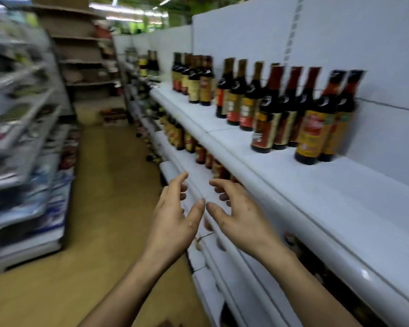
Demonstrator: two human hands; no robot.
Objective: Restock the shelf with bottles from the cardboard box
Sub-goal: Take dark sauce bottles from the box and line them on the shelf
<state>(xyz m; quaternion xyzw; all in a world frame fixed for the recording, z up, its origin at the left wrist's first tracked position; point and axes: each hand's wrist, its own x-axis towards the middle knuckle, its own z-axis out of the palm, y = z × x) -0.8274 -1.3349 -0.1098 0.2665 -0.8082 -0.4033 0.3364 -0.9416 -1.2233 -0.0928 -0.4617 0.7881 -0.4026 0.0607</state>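
Dark sauce bottles (pixel 267 109) with red and gold labels stand in groups along the back of the white top shelf (pixel 305 185) on the right. My left hand (pixel 175 215) and my right hand (pixel 236 213) float side by side in front of the shelf edges, below the top shelf, fingers spread and thumbs almost touching. Neither hand holds anything. More bottles (pixel 187 140) fill the lower shelf under the top one. No cardboard box is in view.
A yellowish aisle floor (pixel 99 185) runs ahead on the left. Blurred shelves of packaged goods (pixel 26 128) line the left side. Brown shelving (pixel 80 57) stands at the aisle's far end. The near part of the top shelf holds no bottles.
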